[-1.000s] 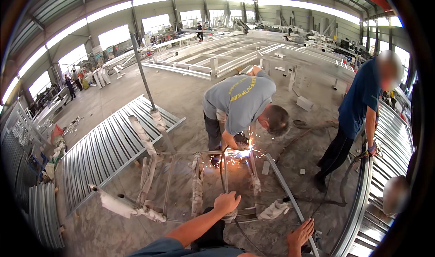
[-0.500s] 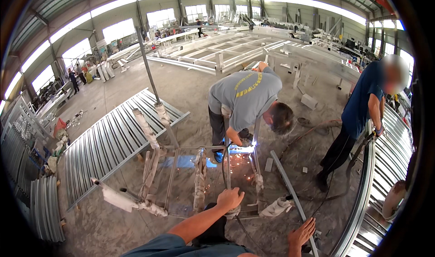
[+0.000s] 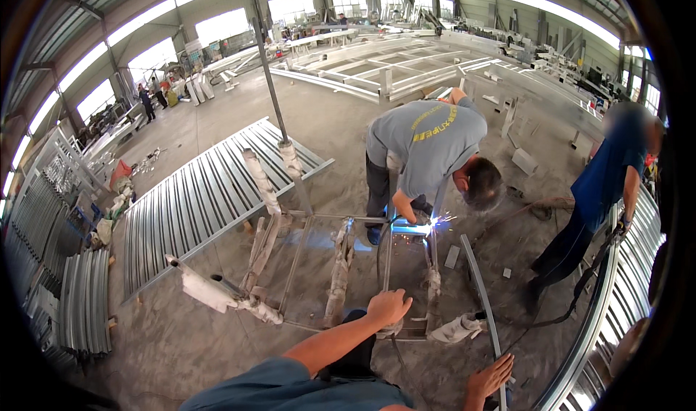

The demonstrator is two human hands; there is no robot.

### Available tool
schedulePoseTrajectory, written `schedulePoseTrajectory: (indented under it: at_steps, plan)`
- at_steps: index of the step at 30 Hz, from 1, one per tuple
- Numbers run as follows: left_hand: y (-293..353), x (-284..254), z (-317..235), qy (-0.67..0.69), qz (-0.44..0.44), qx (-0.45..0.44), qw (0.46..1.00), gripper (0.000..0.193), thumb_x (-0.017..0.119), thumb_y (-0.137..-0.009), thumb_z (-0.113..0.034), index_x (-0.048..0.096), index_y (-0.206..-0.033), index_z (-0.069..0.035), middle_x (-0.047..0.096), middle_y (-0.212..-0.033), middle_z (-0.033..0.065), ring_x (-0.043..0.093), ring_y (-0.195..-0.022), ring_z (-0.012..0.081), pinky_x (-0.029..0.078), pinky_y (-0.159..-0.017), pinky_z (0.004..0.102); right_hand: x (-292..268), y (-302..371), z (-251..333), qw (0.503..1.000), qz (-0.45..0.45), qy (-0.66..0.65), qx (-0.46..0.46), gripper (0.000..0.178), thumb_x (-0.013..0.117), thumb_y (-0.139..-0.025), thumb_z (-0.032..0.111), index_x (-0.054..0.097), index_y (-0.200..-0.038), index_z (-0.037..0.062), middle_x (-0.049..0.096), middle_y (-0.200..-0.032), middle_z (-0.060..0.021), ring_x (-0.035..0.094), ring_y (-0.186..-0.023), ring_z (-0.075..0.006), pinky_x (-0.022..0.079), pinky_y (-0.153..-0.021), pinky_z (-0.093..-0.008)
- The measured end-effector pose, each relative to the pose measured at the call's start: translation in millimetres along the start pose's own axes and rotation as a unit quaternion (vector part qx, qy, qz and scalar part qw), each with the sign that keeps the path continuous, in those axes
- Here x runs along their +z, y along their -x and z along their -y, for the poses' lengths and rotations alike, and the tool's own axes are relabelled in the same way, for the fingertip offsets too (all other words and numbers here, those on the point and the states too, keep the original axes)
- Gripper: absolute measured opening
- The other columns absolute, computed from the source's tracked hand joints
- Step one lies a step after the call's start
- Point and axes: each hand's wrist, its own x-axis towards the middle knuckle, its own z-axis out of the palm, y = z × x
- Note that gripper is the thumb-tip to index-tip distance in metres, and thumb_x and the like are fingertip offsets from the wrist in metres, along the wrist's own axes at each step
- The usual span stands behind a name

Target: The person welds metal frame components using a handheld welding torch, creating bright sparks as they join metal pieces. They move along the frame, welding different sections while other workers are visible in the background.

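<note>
i have the left hand [image 3: 389, 307] curled at the metal frame [image 3: 338, 277] on the floor [image 3: 210, 364], grip unclear; the right hand [image 3: 491, 376] lies outstretched on the metal bar [image 3: 479, 288] beside it.

Operating remotely, I recognise a metal workshop by the blue-white welding sparks [image 3: 435, 222], a slatted silvery metal panel [image 3: 209, 199] and a large whitish metal frame [image 3: 386, 82].

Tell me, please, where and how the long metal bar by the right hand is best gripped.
The long metal bar is probably best gripped across its slim width, near the right hand, from the near side: it is straight and slants away, its far end nearer the welding sparks.
</note>
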Motion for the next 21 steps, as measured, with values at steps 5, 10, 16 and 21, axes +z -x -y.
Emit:
schedulePoseTrajectory:
  at_steps: [5,10,16,21]
  plan:
    - [1.4,4.2,5.9,-0.007,-0.019,-0.002,1.000,0.041,0.057,-0.102,-0.045,0.065,-0.098,-0.005,0.073,-0.088,0.0173,0.071,-0.087,0.0407,0.057,-0.073,0.0550,-15.5,-2.6,9.8,0.999,0.030,-0.011,-0.001,0.103,0.078,-0.078,0.006,0.021,-0.162,-0.0011,0.029,-0.166,-0.0215,0.031,-0.152,-0.0370,0.025,-0.125,-0.0487]
    - [-1.7,4.4,7.0,-0.003,0.022,-0.011,1.000,0.042,0.056,-0.103,-0.045,0.065,-0.098,-0.004,0.073,-0.087,0.0170,0.071,-0.086,0.0389,0.058,-0.072,0.0535,-10.5,-1.9,9.9,1.000,0.019,0.005,-0.001,0.101,0.078,-0.079,0.006,0.022,-0.162,-0.0007,0.029,-0.166,-0.0209,0.032,-0.152,-0.0370,0.026,-0.125,-0.0489]
    - [-2.1,-3.7,0.8,-0.003,0.012,-0.023,1.000,0.042,0.056,-0.103,-0.045,0.066,-0.100,-0.004,0.073,-0.088,0.0175,0.071,-0.089,0.0386,0.059,-0.073,0.0522,-12.3,-2.1,10.2,1.000,0.023,-0.004,-0.001,0.100,0.077,-0.080,0.007,0.021,-0.162,0.0010,0.030,-0.166,-0.0204,0.031,-0.153,-0.0364,0.027,-0.125,-0.0495]
    - [-4.6,-6.4,-3.7,-0.006,0.040,-0.033,0.999,0.044,0.054,-0.103,-0.046,0.067,-0.106,-0.004,0.074,-0.091,0.0191,0.071,-0.095,0.0398,0.059,-0.078,0.0530,14.7,-5.9,-7.7,0.999,-0.028,0.001,-0.035,0.100,0.076,-0.079,0.007,0.021,-0.162,0.0002,0.030,-0.166,-0.0203,0.032,-0.152,-0.0361,0.026,-0.125,-0.0503]
